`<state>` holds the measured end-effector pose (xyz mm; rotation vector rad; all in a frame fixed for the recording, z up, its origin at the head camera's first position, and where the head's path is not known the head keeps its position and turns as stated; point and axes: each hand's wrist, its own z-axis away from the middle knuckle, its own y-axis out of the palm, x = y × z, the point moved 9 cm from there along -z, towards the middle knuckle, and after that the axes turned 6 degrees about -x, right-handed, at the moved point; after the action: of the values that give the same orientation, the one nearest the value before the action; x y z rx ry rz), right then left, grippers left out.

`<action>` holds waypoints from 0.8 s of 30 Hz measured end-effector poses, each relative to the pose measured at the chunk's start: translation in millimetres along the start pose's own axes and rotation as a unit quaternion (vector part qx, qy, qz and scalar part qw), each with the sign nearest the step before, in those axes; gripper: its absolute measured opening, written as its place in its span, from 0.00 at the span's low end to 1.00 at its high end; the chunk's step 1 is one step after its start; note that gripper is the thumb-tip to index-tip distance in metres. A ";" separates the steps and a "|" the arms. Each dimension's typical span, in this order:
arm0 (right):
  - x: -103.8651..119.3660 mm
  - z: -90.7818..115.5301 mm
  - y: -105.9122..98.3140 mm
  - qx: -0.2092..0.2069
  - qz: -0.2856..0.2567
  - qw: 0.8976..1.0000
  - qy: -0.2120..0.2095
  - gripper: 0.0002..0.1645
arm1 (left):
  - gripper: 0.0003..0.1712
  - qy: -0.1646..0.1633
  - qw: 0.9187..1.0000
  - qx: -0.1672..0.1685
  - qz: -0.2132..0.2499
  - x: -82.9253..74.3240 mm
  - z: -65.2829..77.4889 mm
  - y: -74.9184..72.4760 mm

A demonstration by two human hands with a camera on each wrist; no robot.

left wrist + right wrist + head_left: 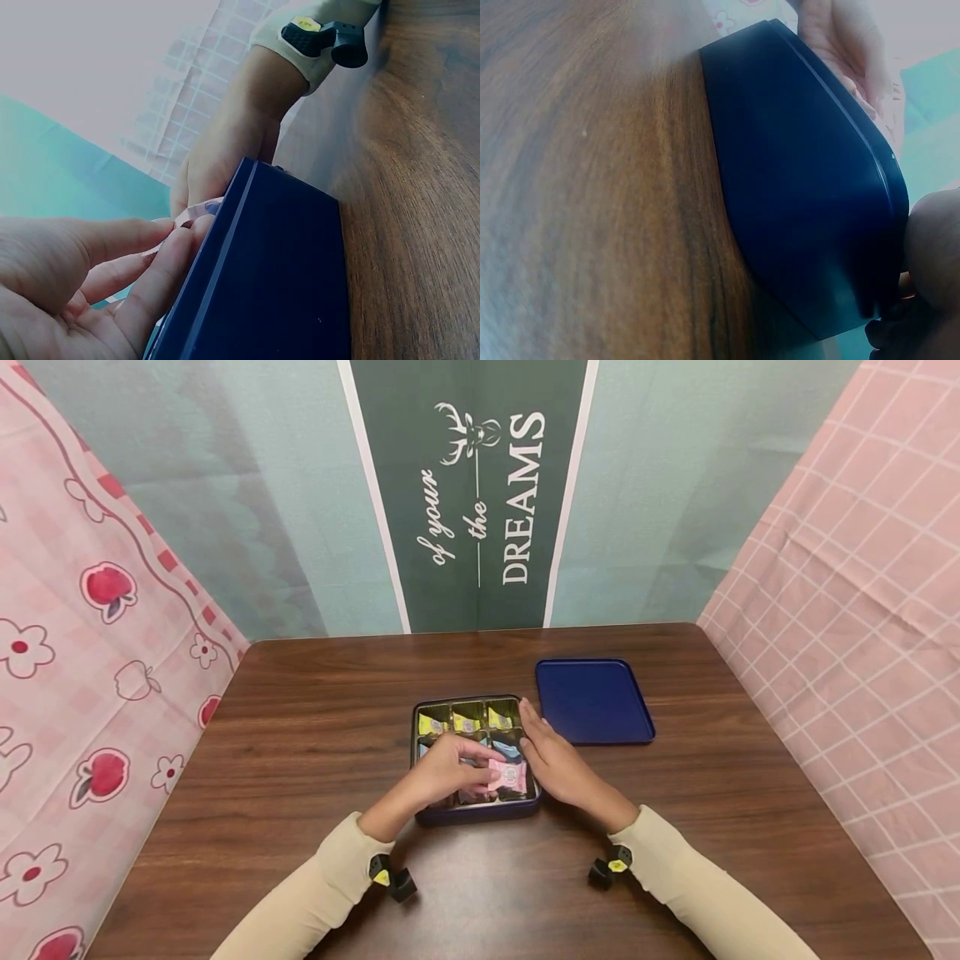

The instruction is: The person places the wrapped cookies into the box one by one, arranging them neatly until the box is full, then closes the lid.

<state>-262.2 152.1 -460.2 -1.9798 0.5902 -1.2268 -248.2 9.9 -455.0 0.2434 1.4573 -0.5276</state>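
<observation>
A dark blue tin (480,812) with a divided insert stands on the table. Yellow wrapped sweets (467,724) sit in its back row, and a blue wrapped sweet (507,748) lies in the middle row at the right. Over the front right compartment, my left hand (441,770) pinches a pink wrapped sweet (512,775) between thumb and fingers. The left hand covers part of the middle and front rows. With fingers extended, my right hand (557,763) rests along the tin's right side. The tin's outer wall (802,165) fills much of the right wrist view.
A blue square lid (596,702) lies on the brown wooden table (322,718), behind and to the right of the tin. Patterned cloths hang at the left, right and back of the table. Each sleeve carries a small black wrist camera (402,884).
</observation>
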 end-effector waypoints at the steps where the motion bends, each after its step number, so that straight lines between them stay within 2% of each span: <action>1: 0.2 0.0 -0.1 0.000 -0.001 1.000 -0.001 0.35 | 0.14 0.000 1.000 0.003 0.001 -0.3 0.2 0.4; 9: 0.0 0.5 -0.1 0.000 -0.003 1.000 -0.005 0.35 | 0.14 -0.005 1.000 0.013 0.015 -1.0 0.8 1.9; 17: -0.8 1.6 -6.3 -0.005 0.000 1.000 -0.007 0.34 | 0.15 0.006 1.000 0.018 0.021 -6.2 -2.4 3.4; 21: -0.9 -0.3 -8.4 0.001 -0.013 1.000 -0.008 0.33 | 0.15 0.040 0.999 0.010 0.034 -16.8 -6.6 -1.0; 24: -7.3 -2.6 -22.9 -0.007 -0.027 1.000 0.008 0.34 | 0.15 0.074 0.996 0.014 0.056 -30.1 -14.5 1.0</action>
<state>-267.6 170.9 -445.9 -2.0113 0.5582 -1.2749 -261.3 23.3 -427.3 0.3912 1.5712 -0.4462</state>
